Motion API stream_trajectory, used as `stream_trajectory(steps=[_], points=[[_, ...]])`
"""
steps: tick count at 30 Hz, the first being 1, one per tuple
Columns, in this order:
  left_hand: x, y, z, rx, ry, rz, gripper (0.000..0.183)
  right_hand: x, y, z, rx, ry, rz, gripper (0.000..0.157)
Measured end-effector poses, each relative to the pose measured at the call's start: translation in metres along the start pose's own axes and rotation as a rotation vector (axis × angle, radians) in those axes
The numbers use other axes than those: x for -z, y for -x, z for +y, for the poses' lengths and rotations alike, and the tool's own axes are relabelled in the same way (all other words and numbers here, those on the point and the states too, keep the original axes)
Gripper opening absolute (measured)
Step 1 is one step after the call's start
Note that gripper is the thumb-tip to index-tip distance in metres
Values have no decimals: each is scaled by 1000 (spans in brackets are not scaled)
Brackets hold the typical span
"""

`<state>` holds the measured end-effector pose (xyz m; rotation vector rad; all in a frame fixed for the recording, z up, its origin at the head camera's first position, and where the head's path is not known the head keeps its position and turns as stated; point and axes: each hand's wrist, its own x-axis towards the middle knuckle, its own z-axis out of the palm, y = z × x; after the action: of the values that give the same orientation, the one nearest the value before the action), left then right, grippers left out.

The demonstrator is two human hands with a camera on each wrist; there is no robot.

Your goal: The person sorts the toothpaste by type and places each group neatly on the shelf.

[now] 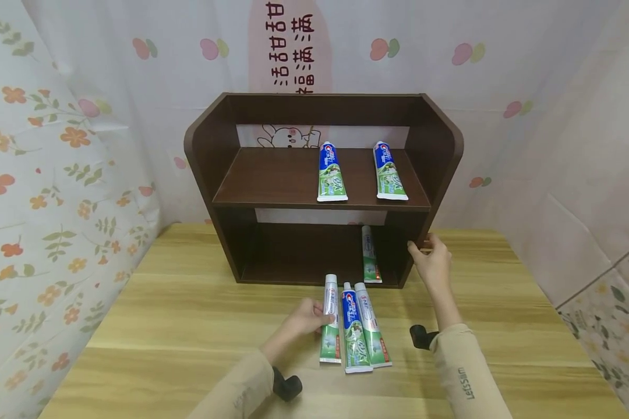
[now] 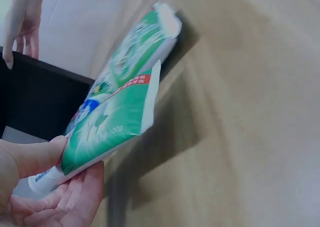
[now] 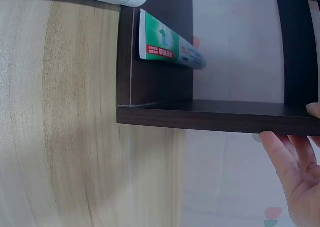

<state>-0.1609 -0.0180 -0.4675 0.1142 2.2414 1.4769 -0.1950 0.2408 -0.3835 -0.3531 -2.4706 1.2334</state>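
Observation:
My left hand [image 1: 304, 318] pinches a white-and-green toothpaste tube [image 2: 112, 122] between thumb and fingers, leftmost of three tubes in front of the shelf. Beside it lie a blue-and-green toothpaste tube [image 1: 354, 331] and another white-and-green tube [image 1: 373, 329], their edges touching. At the dark brown shelf [image 1: 293, 177], my right hand [image 1: 434, 262] grips the right side panel [image 3: 220, 118], thumb on the inner side and fingers on the outer side. One white-and-green tube [image 3: 167, 42] stands on the lower level, near that panel.
Two blue-and-green tubes [image 1: 331, 174] [image 1: 390, 173] rest on the upper level, one at centre and one to the right. The shelf stands on a wood-grain table [image 1: 188, 326]. Patterned cloth [image 1: 529, 70] hangs behind and at both sides.

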Motion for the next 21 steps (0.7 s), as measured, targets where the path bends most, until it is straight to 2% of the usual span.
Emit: stream_trajectory(steps=[4,11,16,19,20,21], points=[[6,-5,9,8,14,-1,25,-1,-1,2,3,-15,-2,27],[19,-19,23,-41,3,25,26,-2,-1,3,7,-22,-2,26],[25,-33,35,-17,10,60,28,-2,-1,3,14,-16,12,25],[28,-55,31,-3,15,73,31,-3,-1,4,13,-14,16,25],[28,-70,20,-33,19,74,34,-3,-1,4,12,-13,16,25],[28,-85,12,-28,19,77,36,-3,0,3,10,-14,13,25]])
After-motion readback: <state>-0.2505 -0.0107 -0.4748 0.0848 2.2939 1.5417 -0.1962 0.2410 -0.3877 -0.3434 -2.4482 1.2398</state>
